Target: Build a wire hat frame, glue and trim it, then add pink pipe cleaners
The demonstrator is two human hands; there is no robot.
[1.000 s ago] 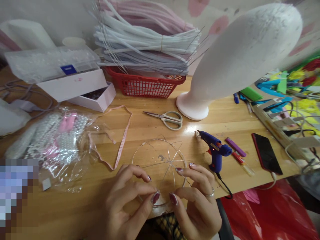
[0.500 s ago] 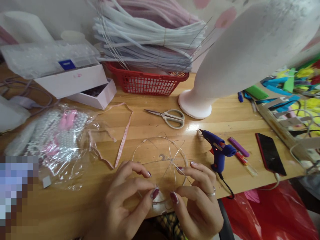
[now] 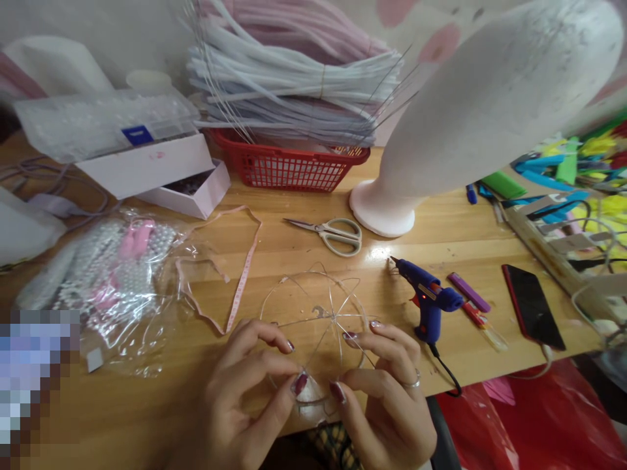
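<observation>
A round frame of thin silvery wire (image 3: 334, 316), with several spokes meeting at its centre, is between my two hands just over the table's front edge. My left hand (image 3: 249, 391) pinches a wire at the frame's near left side between thumb and index finger. My right hand (image 3: 386, 398) is closed with thumb and index finger at the near right side, its other fingers bent against the wires. The two thumb tips are a short gap apart. What exactly lies under the right fingertips is partly hidden.
Behind the frame lie scissors (image 3: 341, 236) and a pink tape measure (image 3: 240, 290). A blue glue gun (image 3: 427, 297), a purple stick (image 3: 469, 292) and a phone (image 3: 531, 305) are at right. Bagged beads (image 3: 132, 274), a red basket (image 3: 294, 168) and a white foam form (image 3: 441, 124) stand around.
My left thumb and the wire it pinches have shifted very slightly left. The whole view has moved down a little; the rest looks the same.
</observation>
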